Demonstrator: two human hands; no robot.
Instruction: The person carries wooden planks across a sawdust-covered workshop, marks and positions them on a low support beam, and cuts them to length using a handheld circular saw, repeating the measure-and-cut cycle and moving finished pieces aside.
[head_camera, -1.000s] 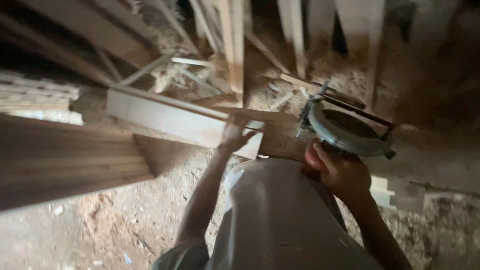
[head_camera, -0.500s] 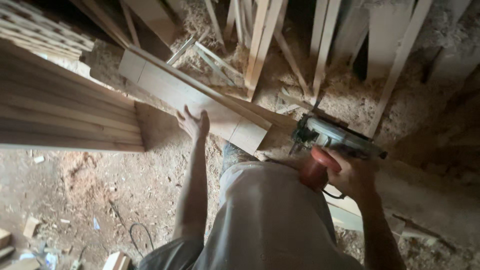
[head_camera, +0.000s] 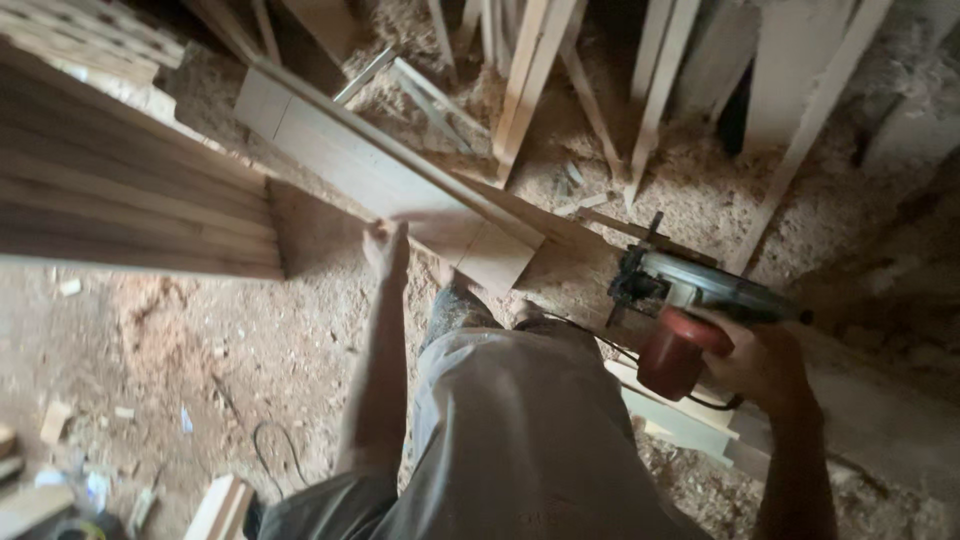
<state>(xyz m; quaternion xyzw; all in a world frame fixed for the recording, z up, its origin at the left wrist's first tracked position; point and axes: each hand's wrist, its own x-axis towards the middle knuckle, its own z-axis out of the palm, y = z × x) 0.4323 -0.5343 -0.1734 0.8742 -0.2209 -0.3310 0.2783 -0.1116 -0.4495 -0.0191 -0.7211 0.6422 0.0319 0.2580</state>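
Fingers, right: wrapped tight around the red handle of the circular saw, pressed together; the fingertips are hidden behind it.
Fingers, left: blurred, loosely spread as far as can be told, pinching nothing.
Right hand: grips the saw at the right of the scene, arm coming up from the near right edge.
Left hand: stretched forward at centre left, resting at the near edge of the pale plank; whether it presses down cannot be told.
Circular saw: right of centre, its round metal guard tilted, sitting at the right end of the plank over darker wood.
Pale plank: runs diagonally from far left down toward the saw, its cut end just left of the tool.
Trouser leg: grey, fills the near centre between the two arms.
Stacked boards: large pile at the left, near the left hand.
Leaning slats: thin strips standing at the far side.
Sawdust floor: scattered offcuts and a thin cable at near left.
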